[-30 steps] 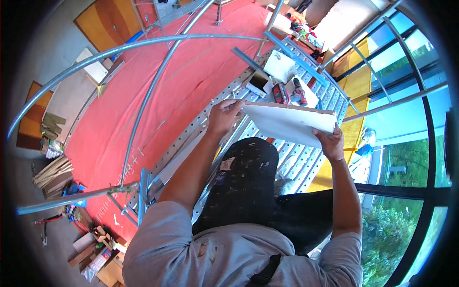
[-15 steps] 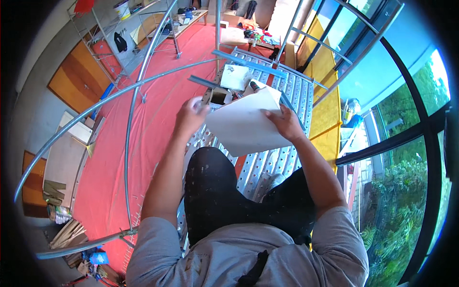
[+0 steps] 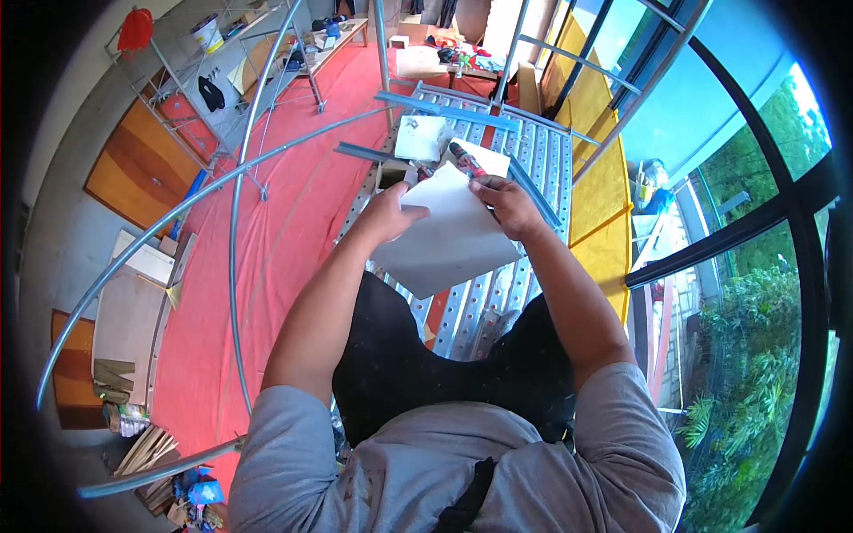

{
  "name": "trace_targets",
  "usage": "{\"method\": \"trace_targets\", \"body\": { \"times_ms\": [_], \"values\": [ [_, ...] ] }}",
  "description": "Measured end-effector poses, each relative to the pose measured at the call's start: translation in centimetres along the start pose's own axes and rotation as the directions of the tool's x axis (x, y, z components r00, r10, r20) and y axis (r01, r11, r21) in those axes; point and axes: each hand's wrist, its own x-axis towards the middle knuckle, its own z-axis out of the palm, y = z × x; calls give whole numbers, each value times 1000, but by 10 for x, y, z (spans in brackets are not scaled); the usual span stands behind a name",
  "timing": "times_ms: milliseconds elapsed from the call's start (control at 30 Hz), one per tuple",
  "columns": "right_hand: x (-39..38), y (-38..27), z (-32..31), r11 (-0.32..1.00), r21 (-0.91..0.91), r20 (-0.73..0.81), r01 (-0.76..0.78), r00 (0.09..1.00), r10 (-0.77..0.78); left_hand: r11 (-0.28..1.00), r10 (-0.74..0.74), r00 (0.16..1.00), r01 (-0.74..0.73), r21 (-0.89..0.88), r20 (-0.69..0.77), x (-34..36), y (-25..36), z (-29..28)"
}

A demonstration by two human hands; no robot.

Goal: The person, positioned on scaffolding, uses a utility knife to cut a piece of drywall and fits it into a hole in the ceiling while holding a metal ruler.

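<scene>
white panel held above the black-trousered knees, one corner toward the body; left hand pinching its left edge, thumb on the face, right hand pinching its right edge near the far corner, likely for balance. compared with half a second ago, hands closer together. just beyond panel: red-and-black cordless drill, perforated scaffold deck beneath; left of panel, farther off, red floor sheeting.

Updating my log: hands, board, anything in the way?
Left hand and right hand on white board. Board above metal platform. Drill beyond board's far edge.
</scene>
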Motion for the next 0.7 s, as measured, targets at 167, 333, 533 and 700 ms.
{"method": "trace_targets", "body": {
  "times_ms": [167, 333, 533, 700],
  "values": [
    [3, 0, 5, 960, 261, 43, -97, 995, 89, 996, 47, 999, -46, 74, -12, 6, -14, 8],
    [9, 3, 8, 939, 339, -48, -62, 995, 83, 995, 52, 999, -52, 87, 2, 3, -2, 7],
    [22, 30, -4, 979, 202, -179, 24, 984, 13, 990, 62, 998, -58, 125, -33, 4, 9, 11],
    [18, 23, -13, 978, 195, -151, 80, 987, -51, 991, 88, 994, -82, 105, -60, 0, 18, 12]
  ]
}}
